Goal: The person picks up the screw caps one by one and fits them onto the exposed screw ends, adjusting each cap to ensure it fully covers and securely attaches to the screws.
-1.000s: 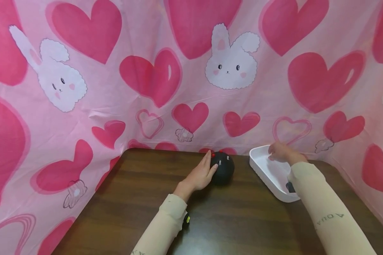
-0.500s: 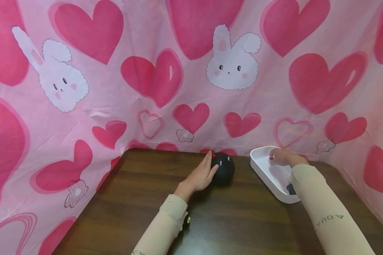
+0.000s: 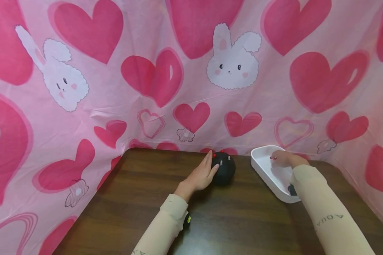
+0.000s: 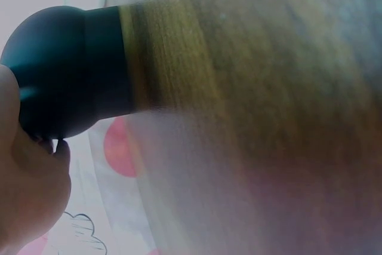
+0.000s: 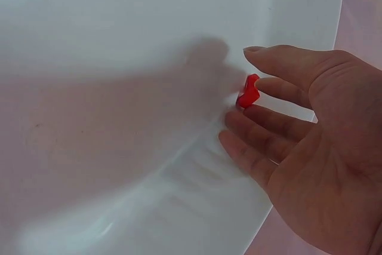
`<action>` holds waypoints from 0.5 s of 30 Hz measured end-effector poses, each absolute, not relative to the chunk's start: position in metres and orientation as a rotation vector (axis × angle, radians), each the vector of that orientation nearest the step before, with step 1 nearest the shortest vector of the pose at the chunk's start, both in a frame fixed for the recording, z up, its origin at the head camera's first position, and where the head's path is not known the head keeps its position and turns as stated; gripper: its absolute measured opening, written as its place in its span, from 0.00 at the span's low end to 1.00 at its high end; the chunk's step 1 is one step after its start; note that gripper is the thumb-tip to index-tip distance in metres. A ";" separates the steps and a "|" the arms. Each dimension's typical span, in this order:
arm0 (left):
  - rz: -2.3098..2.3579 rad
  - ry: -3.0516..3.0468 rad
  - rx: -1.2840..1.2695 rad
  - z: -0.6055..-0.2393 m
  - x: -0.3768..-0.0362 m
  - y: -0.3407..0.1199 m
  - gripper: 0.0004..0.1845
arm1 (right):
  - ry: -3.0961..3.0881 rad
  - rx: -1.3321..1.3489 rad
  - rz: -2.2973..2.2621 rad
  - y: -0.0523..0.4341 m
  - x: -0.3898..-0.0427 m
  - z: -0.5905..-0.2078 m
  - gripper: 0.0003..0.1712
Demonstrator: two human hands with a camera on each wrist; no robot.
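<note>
Left hand (image 3: 200,176) is on the black ball-shaped object with a narrower cylindrical base (image 3: 224,171): fingers lie extended along its left side, thumb spread across the front, so touching it rather than wrapped round it. Object is upright on the dark brown wood-grain table (image 3: 140,198), close to the back edge; left wrist view shows its base meeting the wood. Small red pieces (image 3: 214,155) and small silvery pieces (image 3: 229,158) sit on its upper part.

Right hand (image 3: 282,159) is inside the white tray with rounded corners (image 3: 268,177), fingers slightly bent and apart, thumb clear of the index finger, not pinching. Small shiny red piece (image 5: 249,92) is in the tray area, right at the index fingertip; can't tell if it lies on the tray or leans on the finger. Tray sits slanted on the right part of the table, right of the black object, a gap between them.

Cream sleeves (image 3: 319,198) on both arms, dark lettering on them. Black item with a yellow-green mark (image 3: 186,220) at the left cuff. Pink cloth backdrop (image 3: 146,26) with hearts and white bunny heads behind the table.
</note>
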State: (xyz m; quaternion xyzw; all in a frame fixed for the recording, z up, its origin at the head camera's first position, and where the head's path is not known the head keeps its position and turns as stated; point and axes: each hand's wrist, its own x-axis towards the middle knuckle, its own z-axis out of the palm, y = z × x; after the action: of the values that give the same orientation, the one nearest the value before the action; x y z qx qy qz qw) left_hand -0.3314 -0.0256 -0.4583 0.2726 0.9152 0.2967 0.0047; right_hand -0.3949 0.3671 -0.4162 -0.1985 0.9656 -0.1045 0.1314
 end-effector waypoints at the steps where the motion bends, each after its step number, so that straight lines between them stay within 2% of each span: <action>1: 0.929 2.868 0.859 -0.458 -0.332 -0.026 0.41 | 2.806 -0.587 -0.300 0.368 -0.396 -0.417 0.22; 15: 0.920 2.872 0.846 -0.459 -0.333 -0.026 0.41 | 2.757 -0.460 -0.321 0.365 -0.393 -0.416 0.27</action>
State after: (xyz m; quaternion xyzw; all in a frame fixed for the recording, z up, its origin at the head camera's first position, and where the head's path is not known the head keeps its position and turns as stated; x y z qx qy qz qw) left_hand -0.3330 -0.0255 -0.4589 0.2702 0.9169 0.2937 0.0046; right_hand -0.3933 0.3650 -0.4160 -0.1612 0.9668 -0.1126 0.1633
